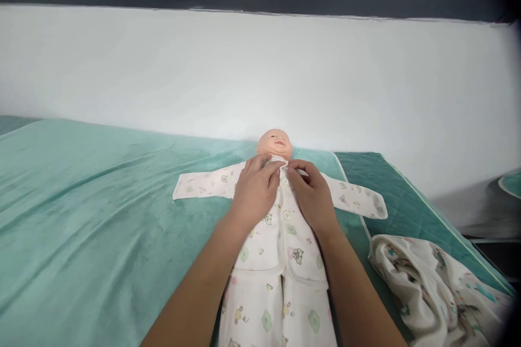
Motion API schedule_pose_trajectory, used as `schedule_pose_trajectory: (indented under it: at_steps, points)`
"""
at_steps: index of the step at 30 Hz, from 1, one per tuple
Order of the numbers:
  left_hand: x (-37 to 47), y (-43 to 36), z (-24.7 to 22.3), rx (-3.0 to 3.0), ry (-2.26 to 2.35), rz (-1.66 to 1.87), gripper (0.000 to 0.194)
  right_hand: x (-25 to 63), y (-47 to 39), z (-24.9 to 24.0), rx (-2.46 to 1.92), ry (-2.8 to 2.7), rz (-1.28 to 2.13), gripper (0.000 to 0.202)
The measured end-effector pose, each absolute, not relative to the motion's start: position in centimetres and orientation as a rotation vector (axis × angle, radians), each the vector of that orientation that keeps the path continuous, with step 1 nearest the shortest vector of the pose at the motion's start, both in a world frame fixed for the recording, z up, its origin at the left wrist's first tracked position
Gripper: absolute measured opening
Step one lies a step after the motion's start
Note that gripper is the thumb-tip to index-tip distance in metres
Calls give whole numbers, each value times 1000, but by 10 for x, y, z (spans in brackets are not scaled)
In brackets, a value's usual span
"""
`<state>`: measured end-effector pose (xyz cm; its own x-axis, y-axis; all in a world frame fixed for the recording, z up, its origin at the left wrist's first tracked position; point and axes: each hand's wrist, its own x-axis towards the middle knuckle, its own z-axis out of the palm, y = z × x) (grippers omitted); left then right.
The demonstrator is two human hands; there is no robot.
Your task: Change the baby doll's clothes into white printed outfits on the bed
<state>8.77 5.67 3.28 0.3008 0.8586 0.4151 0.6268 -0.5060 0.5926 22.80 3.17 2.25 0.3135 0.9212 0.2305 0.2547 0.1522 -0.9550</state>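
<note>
A baby doll (275,142) lies on its back, its bare head toward the wall. It wears a white jacket (260,249) with small animal prints, sleeves spread to both sides, and matching trousers (264,309). At the collar, my left hand (257,184) pinches the jacket's edge between thumb and fingers. My right hand (310,191) grips the opposite front edge just beside it, fingertips close to the left ones. Buttons show along the front opening below my hands. The fingertips partly hide the collar.
The doll lies on a wrinkled green sheet (101,217). A crumpled white printed cloth (431,287) is at the lower right, on a darker green quilted mat (366,165). Behind stands a white wall (252,70) with a dark band above.
</note>
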Motion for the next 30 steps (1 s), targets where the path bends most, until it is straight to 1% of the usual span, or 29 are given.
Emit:
schedule_pose_trajectory:
  at_steps: [2, 4, 6, 8, 14, 18, 26, 30]
  points:
    - [88, 55, 33, 2267, 1306, 1050, 35, 228, 31, 23, -1334, -1111, 708, 19]
    - [87, 54, 34, 2222, 1268, 1118, 29, 229, 31, 23, -1288, -1101, 669, 18]
    - [87, 52, 36, 2139, 1252, 1196, 20, 229, 30, 23, -1238, -1153, 622, 20]
    - [86, 48, 36, 2081, 1237, 1239, 16, 229, 26, 22, -1199, -1229, 591, 22]
    - [76, 36, 31, 2025, 1114, 1244, 18, 225, -1, 12, -1171, -1286, 522, 9]
    - [70, 33, 28, 1962, 1068, 1211, 20, 225, -10, 7, -1160, -1297, 505, 12]
    - [71, 33, 36, 1842, 1074, 1137, 9, 232, 4, 20, -1257, -1266, 692, 14]
    - [72, 33, 37, 1823, 1095, 1106, 13, 232, 6, 24, -1293, -1265, 727, 14]
